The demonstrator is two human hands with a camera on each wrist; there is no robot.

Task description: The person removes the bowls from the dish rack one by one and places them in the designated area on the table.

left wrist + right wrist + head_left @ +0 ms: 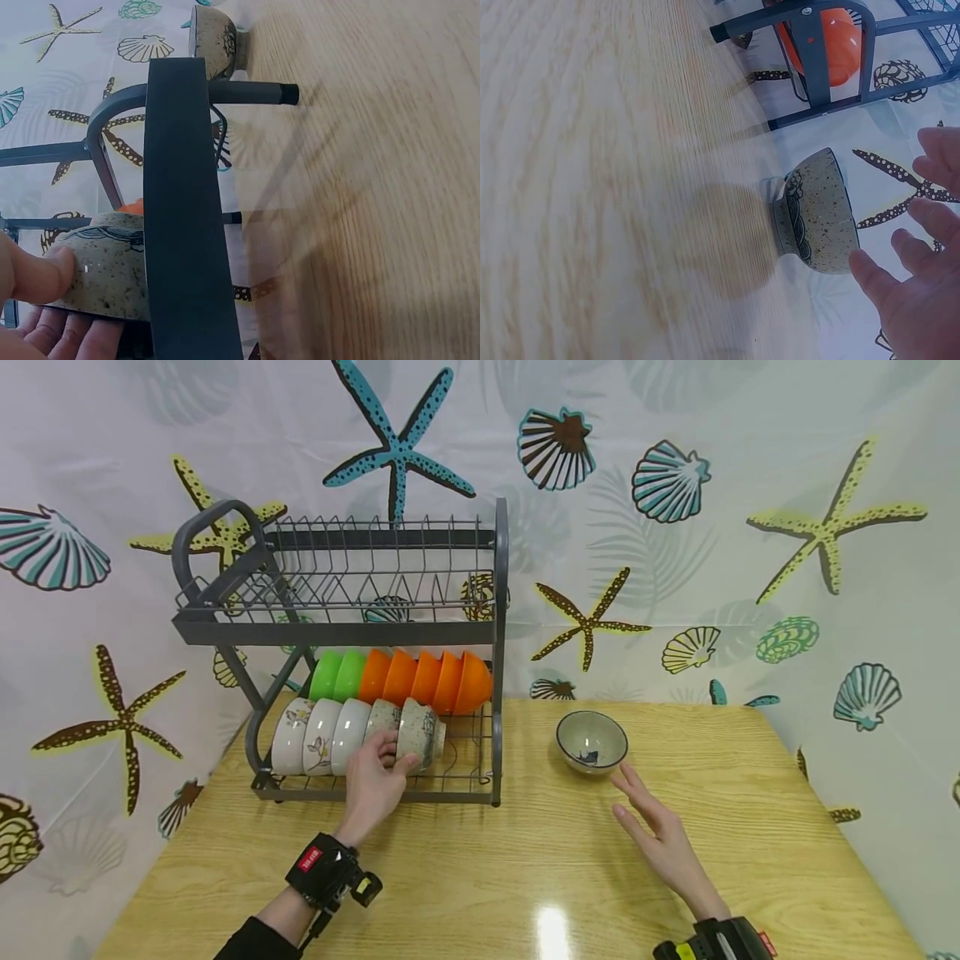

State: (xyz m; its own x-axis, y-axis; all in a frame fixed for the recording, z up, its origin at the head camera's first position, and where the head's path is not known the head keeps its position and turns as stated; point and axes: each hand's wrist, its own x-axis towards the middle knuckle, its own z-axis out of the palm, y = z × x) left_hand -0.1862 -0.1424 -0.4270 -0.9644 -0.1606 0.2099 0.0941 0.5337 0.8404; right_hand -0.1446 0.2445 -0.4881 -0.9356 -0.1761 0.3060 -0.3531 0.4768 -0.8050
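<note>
My left hand pinches a speckled stoneware bowl on the lower tier of the dish rack. In the left wrist view, the thumb presses on the side of that bowl and the fingers lie across its rim; a rack bar hides part of it. A matching speckled bowl stands upright on the table, right of the rack. Beside it my right hand is spread with its fingers extended, holding nothing. Its fingertips are very close to this bowl; whether they touch it I cannot tell.
The grey two-tier dish rack stands on the wooden table. Its lower tier holds another speckled bowl, white bowls, green bowls and several orange bowls. A patterned cloth hangs behind.
</note>
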